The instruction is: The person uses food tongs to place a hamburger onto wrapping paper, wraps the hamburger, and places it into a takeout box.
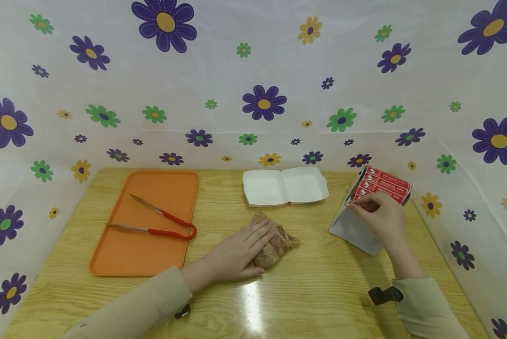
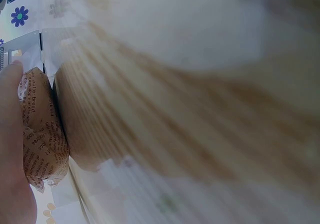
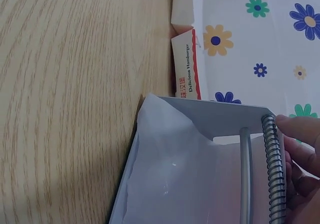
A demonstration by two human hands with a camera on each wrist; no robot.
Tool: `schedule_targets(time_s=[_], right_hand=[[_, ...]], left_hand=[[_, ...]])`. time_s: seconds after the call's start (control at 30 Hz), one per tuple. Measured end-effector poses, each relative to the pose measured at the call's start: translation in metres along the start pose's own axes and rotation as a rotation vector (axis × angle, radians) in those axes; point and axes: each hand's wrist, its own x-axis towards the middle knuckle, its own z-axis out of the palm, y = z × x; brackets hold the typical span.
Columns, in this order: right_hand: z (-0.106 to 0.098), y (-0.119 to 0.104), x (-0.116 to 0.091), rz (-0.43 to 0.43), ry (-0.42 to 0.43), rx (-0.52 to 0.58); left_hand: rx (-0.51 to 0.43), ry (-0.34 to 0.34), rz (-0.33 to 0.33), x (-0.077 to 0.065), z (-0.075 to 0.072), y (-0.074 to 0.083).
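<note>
A burger-sized packet (image 1: 281, 242) wrapped in brown printed paper lies on the table, and my left hand (image 1: 232, 252) rests on it with the fingers stretched out. Its lettering shows beside the hand in the left wrist view, on the paper packet (image 2: 42, 129). To the right stands a grey sticker dispenser (image 1: 359, 235) with red printed stickers (image 1: 385, 183) over its top. My right hand (image 1: 380, 216) is at its edge, thumb and index finger pinching there at a red sticker. In the right wrist view, my right hand (image 3: 302, 159) is beside the dispenser's spring-wrapped rod (image 3: 274, 169).
An unfolded white burger box (image 1: 264, 187) lies at the back middle. On the left is an orange tray (image 1: 151, 261) with red-handled tongs (image 1: 168, 232) across it, their loop past its right edge. A flower-printed sheet (image 1: 219, 84) encloses the wooden table's back and sides.
</note>
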Motion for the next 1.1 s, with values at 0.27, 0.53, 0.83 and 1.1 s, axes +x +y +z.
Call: schedule_targets(time_s=[0.27,0.53,0.83,1.1], right_hand=[[0.0011,0.0012,-0.0029,0.001,0.021,0.027],[0.0033,0.002,-0.0041,-0.037,0.043,0.006],[0.0033,0.0031,-0.0035,-0.093,0.069,-0.018],[-0.0004,0.0004,-0.0032,-0.179,0.068,-0.106]], left_hand=[[-0.001,0.006,0.003,-0.0004,0.0008,0.0004],[-0.014,0.003,-0.001,-0.0003,0.0007,0.0001],[-0.026,-0.003,-0.003,-0.0001,-0.0002,-0.0002],[-0.027,0.003,-0.002,0.0003,0.0,-0.0008]])
